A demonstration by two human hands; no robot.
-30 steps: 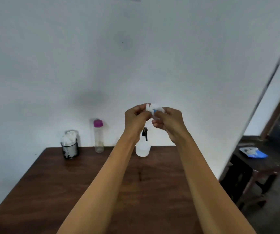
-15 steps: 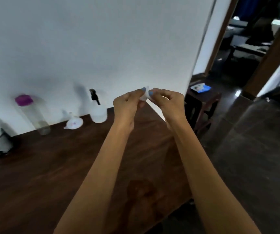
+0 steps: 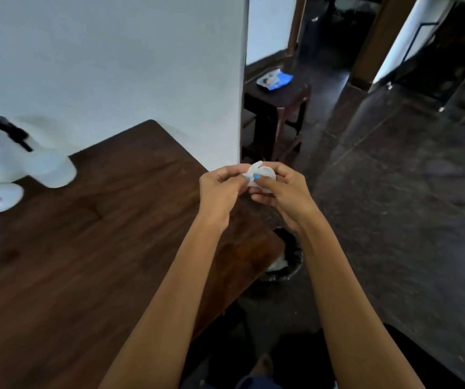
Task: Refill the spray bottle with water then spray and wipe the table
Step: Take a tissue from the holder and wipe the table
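A: Starting at the far left, where does the spray bottle [image 3: 47,169] stand?

B: It stands upright at the far left of the surface [image 3: 99,248], against the white wall, with its black nozzle pointing up and to the left. The frame is blurred there, so how much water it holds cannot be told. Just near of it, touching or almost touching, lies a small white funnel-like piece [image 3: 1,198].

A: And which way is the bottle from the hands?

B: Well to the left and farther away. Both hands are raised past the right edge of the surface, so the bottle is nearer the left hand [image 3: 220,189]; a reach for it would probably fall to that arm, crossing the bare wood.

A: What are the hands doing?

B: The left hand pinches a small crumpled white piece, seemingly tissue [image 3: 258,175], between thumb and curled fingers. The right hand [image 3: 282,189] pinches the same piece from the other side, thumb on top. Judging by that, the tissue is being bunched or unfolded.

A: Any containers to the right?

B: Below the hands, on the floor beside the near right corner of the surface, sits a dark bin [image 3: 284,262] with something white inside. Farther right and back, a small dark stool [image 3: 279,99] carries a blue and white packet [image 3: 275,79].
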